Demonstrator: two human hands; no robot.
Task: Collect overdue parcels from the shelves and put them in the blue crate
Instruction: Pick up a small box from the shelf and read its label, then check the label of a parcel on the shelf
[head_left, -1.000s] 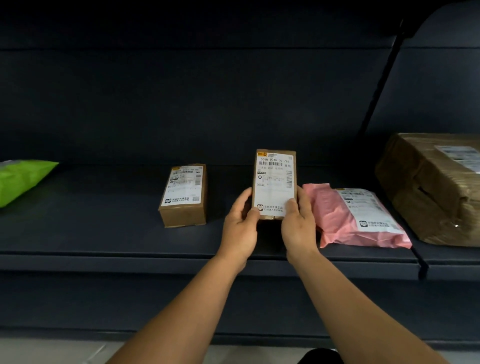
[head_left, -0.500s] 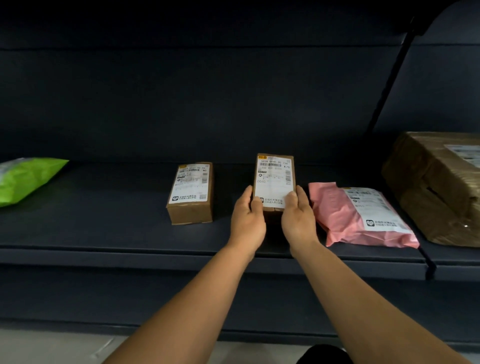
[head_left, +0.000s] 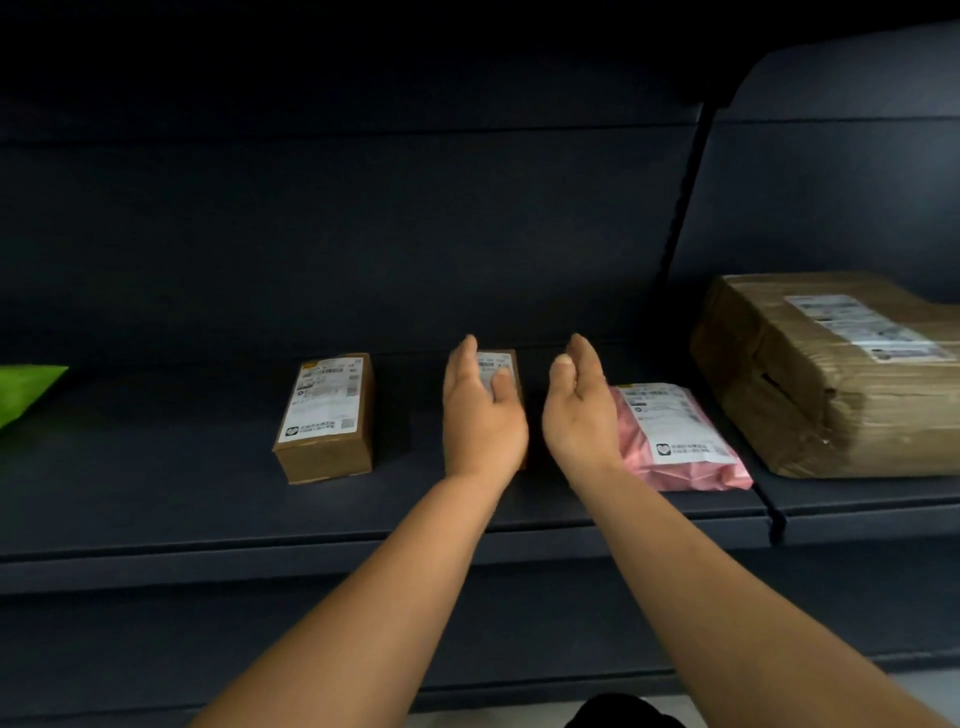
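Observation:
A small brown box parcel with a white label lies flat on the dark shelf, partly hidden behind my left hand. That hand hovers over it with fingers straight, holding nothing. My right hand is open just to the right of the box, palm turned inward, apart from it. A second small brown box lies to the left. A pink mailer bag lies to the right, next to my right hand. The blue crate is out of view.
A large brown wrapped parcel sits on the neighbouring shelf section at the right, past a dark upright post. A green bag pokes in at the far left edge. The shelf's back wall is dark and plain.
Both hands held the small box tilted up; it now lies flat on the shelf and both hands have let go and spread apart. The view has shifted closer.

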